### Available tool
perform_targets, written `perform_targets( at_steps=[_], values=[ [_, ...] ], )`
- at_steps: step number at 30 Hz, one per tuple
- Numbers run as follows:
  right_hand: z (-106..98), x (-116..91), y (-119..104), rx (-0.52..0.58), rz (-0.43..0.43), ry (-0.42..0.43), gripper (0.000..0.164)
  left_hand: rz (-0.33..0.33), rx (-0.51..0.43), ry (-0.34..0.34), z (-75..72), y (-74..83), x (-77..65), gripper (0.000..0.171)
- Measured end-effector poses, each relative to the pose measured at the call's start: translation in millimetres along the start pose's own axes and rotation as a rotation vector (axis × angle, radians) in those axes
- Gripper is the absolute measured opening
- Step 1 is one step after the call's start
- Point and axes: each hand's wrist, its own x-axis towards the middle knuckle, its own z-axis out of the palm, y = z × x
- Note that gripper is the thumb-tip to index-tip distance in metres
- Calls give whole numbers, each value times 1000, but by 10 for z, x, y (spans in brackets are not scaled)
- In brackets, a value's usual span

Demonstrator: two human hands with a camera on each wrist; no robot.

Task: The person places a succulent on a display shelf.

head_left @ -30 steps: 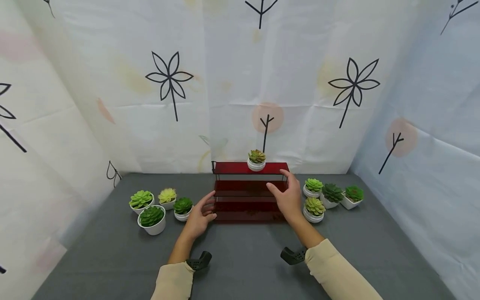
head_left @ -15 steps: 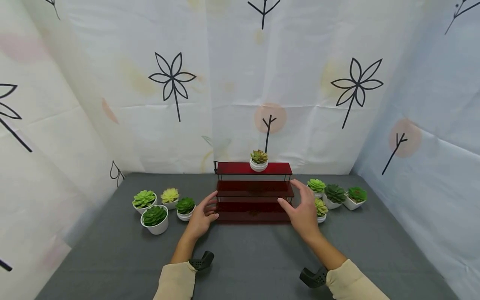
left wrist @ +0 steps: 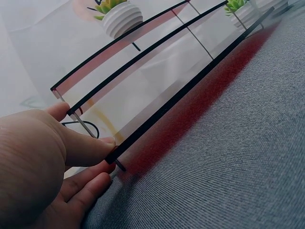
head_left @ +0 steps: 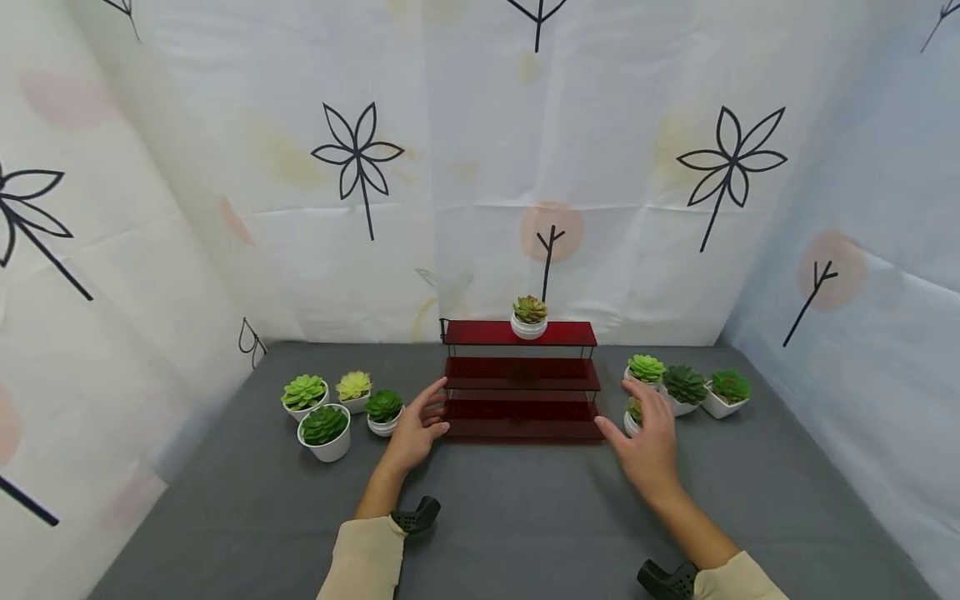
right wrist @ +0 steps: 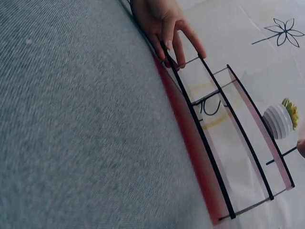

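A three-tier dark red shelf (head_left: pixel 521 374) with a thin black frame stands at the back of the table. On its top tier sits a potted succulent (head_left: pixel 529 320) in a ribbed white pot. My left hand (head_left: pixel 412 432) holds the shelf's left end; in the left wrist view the thumb (left wrist: pixel 93 147) lies against the lowest tier's corner, other fingers beyond it. My right hand (head_left: pixel 649 443) is right of the shelf, apart from it, fingers spread and holding nothing. It partly hides a light green succulent (head_left: pixel 633 422); only a fingertip (right wrist: pixel 301 147) shows in the right wrist view.
Left of the shelf stand several potted succulents, among them a dark green one (head_left: pixel 325 433) in front and one beside my left hand (head_left: pixel 385 410). More stand at the right, including a dark one (head_left: pixel 684 387). A patterned white cloth (head_left: pixel 480 167) hangs behind the grey table (head_left: pixel 517 517).
My right hand has moved away from the shelf, rightward and down, toward the right-hand succulents. The left hand stays at the shelf's left end. The head view has shifted slightly.
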Motion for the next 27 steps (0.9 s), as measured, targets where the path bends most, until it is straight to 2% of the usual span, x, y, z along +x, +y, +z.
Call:
perform_targets(
  at_steps=[5,9,15,23,27],
  values=[
    [-85,-36,99,-27,-35,43,71,-2,-6,-8,23,-3,2,69],
    [-135,-57,166,-42,1,49,69,-9,-3,-8,23,14,5,69],
    [-202,-107,229,-4,211,30,64,-13,2,-16,11,-3,19,69],
    [-271,-113,243,38,489,-19,66,-2,14,24,4,-310,94,72],
    [-281,-103,274,78,587,-48,68,-11,30,31,10,-359,100,74]
  ],
)
